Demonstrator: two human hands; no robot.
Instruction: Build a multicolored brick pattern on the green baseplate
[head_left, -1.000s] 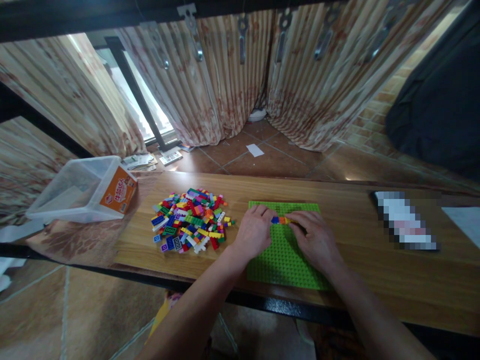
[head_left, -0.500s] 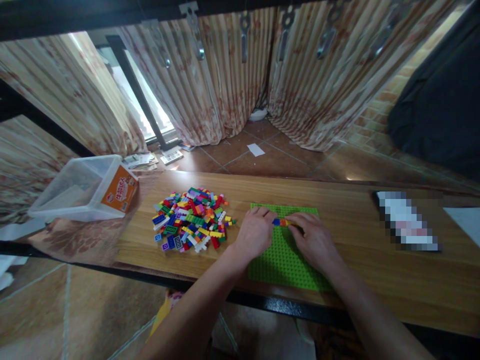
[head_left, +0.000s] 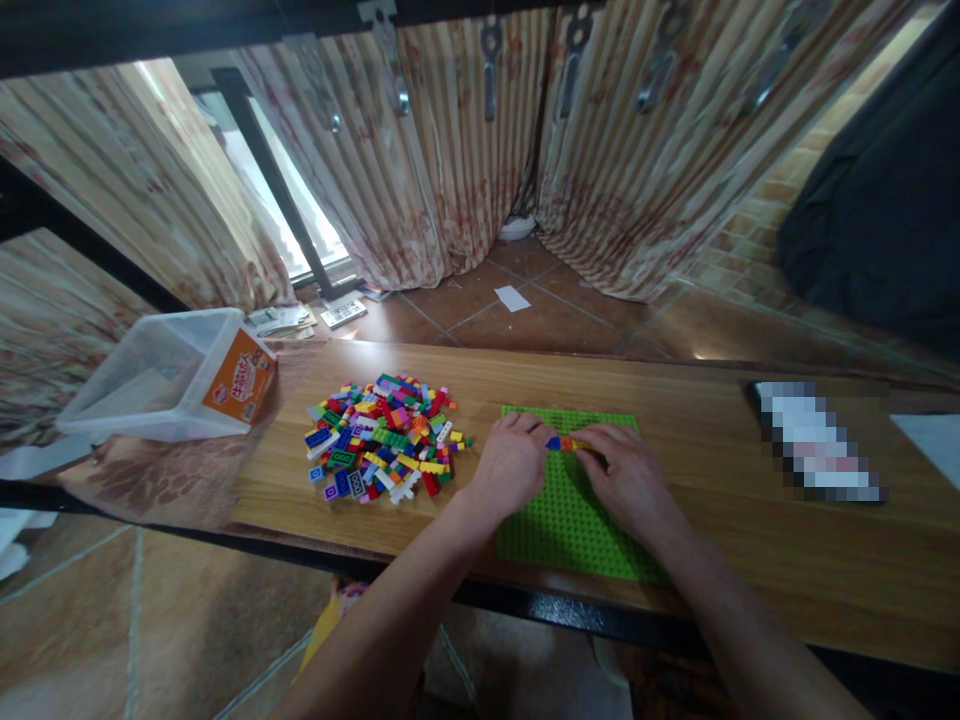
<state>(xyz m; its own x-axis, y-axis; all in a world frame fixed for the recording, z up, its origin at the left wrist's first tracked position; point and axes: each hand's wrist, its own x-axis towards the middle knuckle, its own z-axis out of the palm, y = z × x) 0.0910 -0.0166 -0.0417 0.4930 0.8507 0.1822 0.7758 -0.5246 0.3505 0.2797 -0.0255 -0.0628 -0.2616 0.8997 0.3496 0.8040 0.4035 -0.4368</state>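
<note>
Over the upper half of a green studded baseplate (head_left: 570,540), both my hands close around a short row of toy bricks (head_left: 568,444). The row shows blue at its left end and orange and yellow toward the right. My left hand (head_left: 511,462) grips the blue end, its fingertips partly hidden behind the hand. My right hand (head_left: 619,470) pinches the yellow end between thumb and fingers. Whether the bricks touch the baseplate cannot be made out. Left of my left hand lies a heap of loose multicoloured bricks (head_left: 390,438).
A clear plastic box (head_left: 161,380) with an orange label stands at the table's left end. On the right of the wooden table (head_left: 720,470) lies a blurred-out dark-edged object (head_left: 817,440), with a white sheet (head_left: 930,440) beyond it. Curtains hang behind.
</note>
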